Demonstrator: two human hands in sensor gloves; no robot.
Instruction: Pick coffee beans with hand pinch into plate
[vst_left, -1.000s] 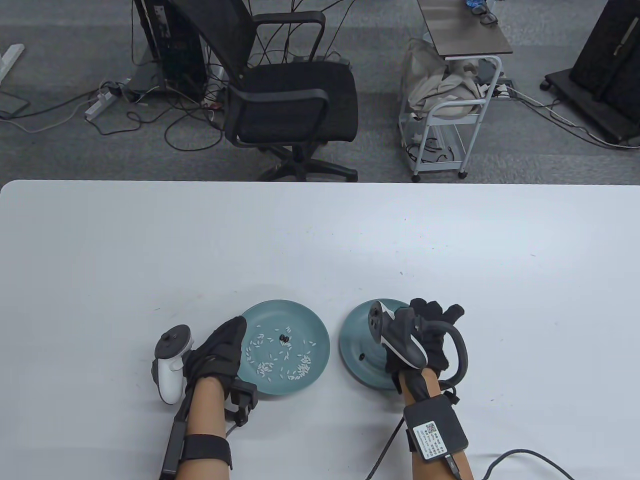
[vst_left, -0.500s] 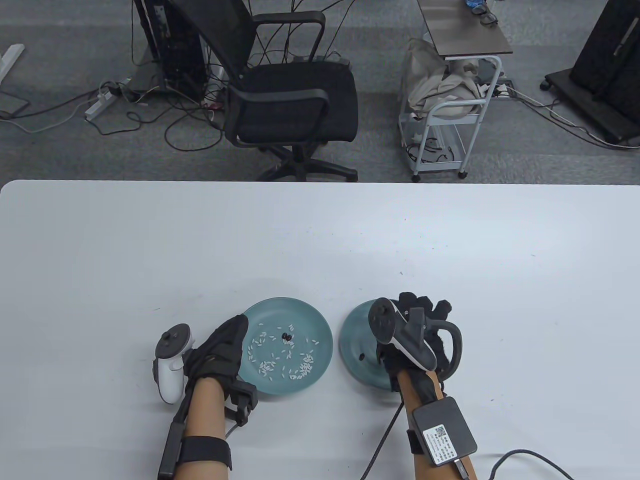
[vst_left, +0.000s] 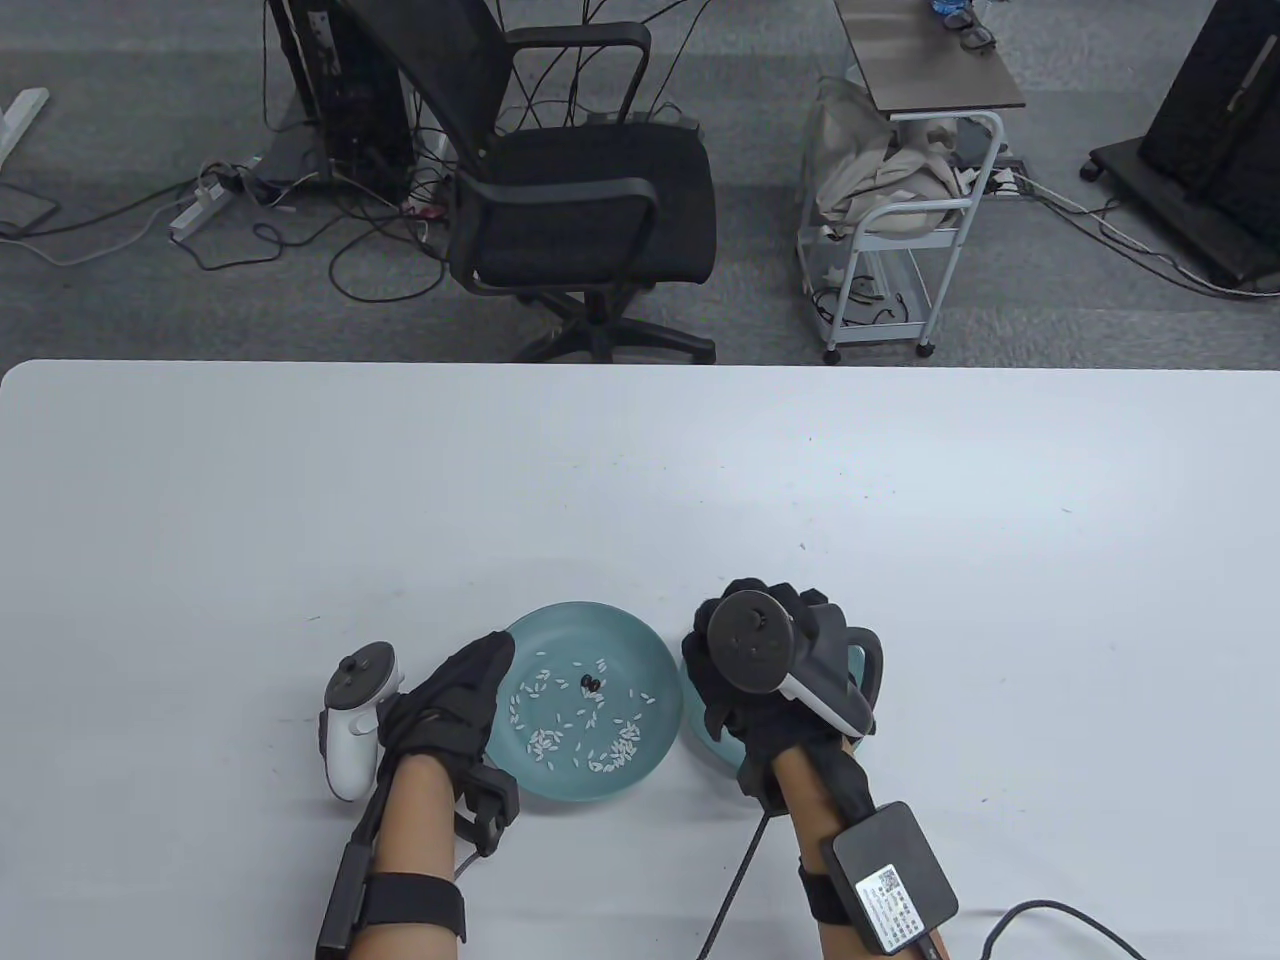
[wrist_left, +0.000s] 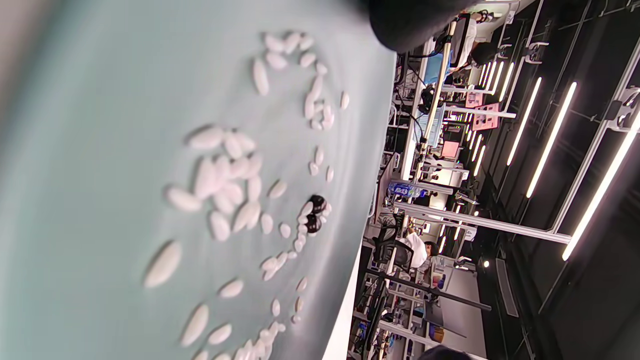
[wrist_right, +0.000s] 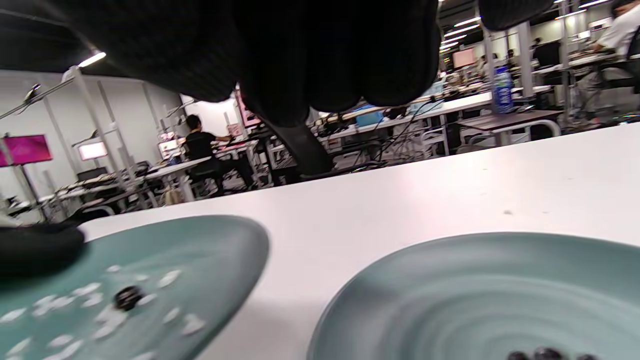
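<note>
Two teal plates lie near the table's front edge. The left plate (vst_left: 650, 735) holds many white grains and two dark coffee beans (vst_left: 592, 684). My left hand (vst_left: 490, 665) grips its left rim. My right hand (vst_left: 712, 668) hovers over the right plate (vst_left: 703, 748) and hides most of it, its fingers curled toward the gap between the plates. In the right wrist view the fingers (wrist_right: 320, 65) hang empty above the table, with the thumb apart. Coffee beans (wrist_right: 545, 354) lie in the right plate (wrist_right: 450, 295). The left wrist view shows the beans (wrist_left: 314, 214) among the grains.
The white table (vst_left: 640, 480) stretches far beyond the plates. A cable (vst_left: 740, 880) runs from my right wrist to the front edge. An office chair (vst_left: 580, 200) and a cart (vst_left: 900, 230) stand behind the table.
My right hand has moved left across the right plate toward the left plate, its fingers curling in. My left hand and the left plate have shifted slightly to the right.
</note>
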